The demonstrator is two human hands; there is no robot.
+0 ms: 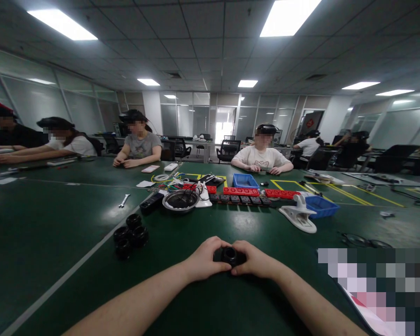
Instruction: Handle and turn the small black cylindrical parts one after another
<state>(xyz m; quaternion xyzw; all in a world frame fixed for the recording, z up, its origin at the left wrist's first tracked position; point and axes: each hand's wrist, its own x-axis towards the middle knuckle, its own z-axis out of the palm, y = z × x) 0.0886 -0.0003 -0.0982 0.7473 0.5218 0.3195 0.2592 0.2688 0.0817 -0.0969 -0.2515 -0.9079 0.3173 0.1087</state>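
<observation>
Hands (207, 259) around hollow black piece (230, 255), glossy tabletop (73, 224)

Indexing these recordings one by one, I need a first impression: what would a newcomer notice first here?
At the near middle of the green table, the left hand and right hand hold a black round part with a central hole. Left of them stands a cluster of glossy black round parts. Farther back, bright red strips form a row across the table.
</observation>
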